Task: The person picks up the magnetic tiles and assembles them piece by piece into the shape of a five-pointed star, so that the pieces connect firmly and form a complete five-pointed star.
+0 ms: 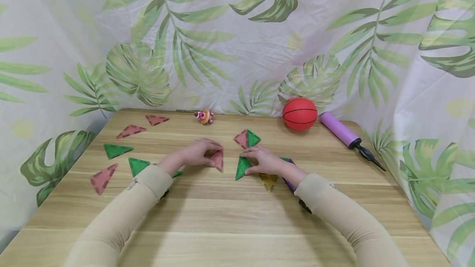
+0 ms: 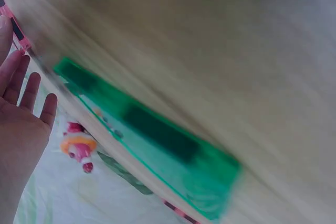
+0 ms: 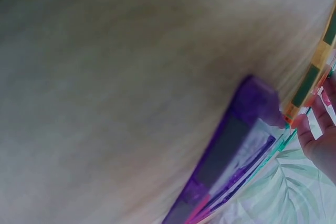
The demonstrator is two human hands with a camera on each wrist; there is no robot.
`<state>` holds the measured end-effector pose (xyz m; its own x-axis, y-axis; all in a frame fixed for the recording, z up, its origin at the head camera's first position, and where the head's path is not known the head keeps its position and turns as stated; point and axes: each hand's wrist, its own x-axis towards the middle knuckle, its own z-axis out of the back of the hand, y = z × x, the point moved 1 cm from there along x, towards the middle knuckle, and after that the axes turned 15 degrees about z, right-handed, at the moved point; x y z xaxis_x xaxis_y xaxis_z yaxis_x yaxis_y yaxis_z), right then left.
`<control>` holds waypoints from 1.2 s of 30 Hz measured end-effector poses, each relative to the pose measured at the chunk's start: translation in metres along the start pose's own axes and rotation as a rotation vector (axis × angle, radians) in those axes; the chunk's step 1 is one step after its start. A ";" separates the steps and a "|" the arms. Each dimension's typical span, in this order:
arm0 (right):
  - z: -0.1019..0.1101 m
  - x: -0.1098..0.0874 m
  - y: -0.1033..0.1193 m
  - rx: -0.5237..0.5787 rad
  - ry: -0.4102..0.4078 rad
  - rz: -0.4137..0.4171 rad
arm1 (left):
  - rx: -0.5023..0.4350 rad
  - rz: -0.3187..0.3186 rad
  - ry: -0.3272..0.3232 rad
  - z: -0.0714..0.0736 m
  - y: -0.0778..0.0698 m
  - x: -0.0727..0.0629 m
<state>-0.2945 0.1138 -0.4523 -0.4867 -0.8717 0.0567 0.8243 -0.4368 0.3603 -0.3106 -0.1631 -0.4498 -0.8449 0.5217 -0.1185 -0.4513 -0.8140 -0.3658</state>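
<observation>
My left hand (image 1: 199,153) pinches a translucent red triangular tile (image 1: 219,160) between thumb and fingers, near the table's middle. That red tile (image 2: 18,31) shows at the upper left edge of the left wrist view, at the fingertips. Just to the right, my right hand (image 1: 262,160) grips a green triangular tile (image 1: 241,169) at its edges, the thumb near its lower corner. A red triangle (image 1: 241,138) and a green triangle (image 1: 254,138) lie side by side beyond the right hand. Under the right wrist are a yellow triangle (image 1: 269,181) and a purple tile (image 3: 231,145), both partly hidden.
Several red and green triangles, among them a green one (image 1: 116,150) and a red one (image 1: 104,178), lie on the left. Along the back are a small toy figure (image 1: 204,116), a red ball (image 1: 299,114) and a purple hand pump (image 1: 341,131). Leaf-printed cloth hangs behind.
</observation>
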 end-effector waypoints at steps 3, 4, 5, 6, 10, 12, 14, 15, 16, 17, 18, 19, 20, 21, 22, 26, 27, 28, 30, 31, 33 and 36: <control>0.000 0.000 0.000 -0.004 0.008 -0.004 | -0.003 -0.034 0.014 -0.002 -0.009 0.004; 0.000 0.000 0.000 -0.007 0.010 -0.003 | -0.001 -0.039 0.020 -0.002 -0.011 0.005; 0.000 0.000 0.000 -0.009 0.012 -0.003 | 0.000 -0.045 0.025 -0.003 -0.014 0.005; 0.000 0.001 0.000 -0.009 0.013 -0.001 | -0.003 -0.051 0.031 -0.003 -0.017 0.006; 0.002 0.001 0.002 0.009 0.014 0.006 | 0.003 -0.073 0.038 -0.005 -0.026 0.010; 0.003 0.001 0.003 0.014 0.017 0.007 | 0.013 -0.084 0.039 -0.006 -0.031 0.012; 0.003 0.001 0.003 0.009 0.025 0.009 | 0.038 -0.098 0.039 -0.009 -0.035 0.014; 0.003 0.001 0.003 0.008 0.028 0.009 | 0.049 -0.099 0.041 -0.010 -0.037 0.015; 0.002 0.001 0.002 0.006 0.030 0.009 | 0.054 -0.098 0.045 -0.010 -0.039 0.016; 0.002 0.001 0.002 0.002 0.032 0.008 | 0.057 -0.094 0.047 -0.011 -0.041 0.016; 0.001 0.002 0.001 -0.002 0.034 0.007 | 0.057 -0.090 0.050 -0.012 -0.043 0.016; 0.001 0.002 0.001 -0.007 0.034 0.006 | 0.057 -0.086 0.050 -0.012 -0.044 0.016; 0.001 0.002 0.001 -0.010 0.032 0.006 | 0.054 -0.081 0.048 -0.012 -0.044 0.016; 0.000 0.001 0.000 -0.013 0.028 0.006 | 0.044 -0.074 0.046 -0.013 -0.045 0.015; -0.001 0.001 0.000 -0.026 0.026 0.012 | 0.043 -0.076 0.040 -0.013 -0.044 0.013; -0.005 0.000 -0.001 -0.059 0.032 0.027 | 0.021 -0.075 0.028 -0.011 -0.037 0.002; -0.006 -0.001 -0.001 -0.061 0.034 0.026 | 0.011 -0.073 0.026 -0.010 -0.034 -0.002; -0.006 -0.001 -0.001 -0.063 0.035 0.025 | 0.008 -0.069 0.025 -0.008 -0.031 -0.007; -0.007 -0.001 -0.001 -0.049 0.035 0.008 | -0.011 -0.045 0.029 -0.003 -0.024 -0.018; -0.006 -0.001 0.000 -0.042 0.031 0.001 | -0.019 -0.035 0.029 0.000 -0.021 -0.023; -0.004 -0.001 0.001 -0.037 0.029 -0.011 | -0.037 0.004 0.039 0.007 -0.013 -0.035; -0.001 0.000 0.003 -0.040 0.038 -0.016 | -0.052 0.066 0.052 0.019 0.000 -0.054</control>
<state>-0.2918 0.1119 -0.4524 -0.4894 -0.8719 0.0158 0.8277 -0.4587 0.3233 -0.2706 -0.1957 -0.4253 -0.8558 0.4808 -0.1911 -0.3784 -0.8335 -0.4027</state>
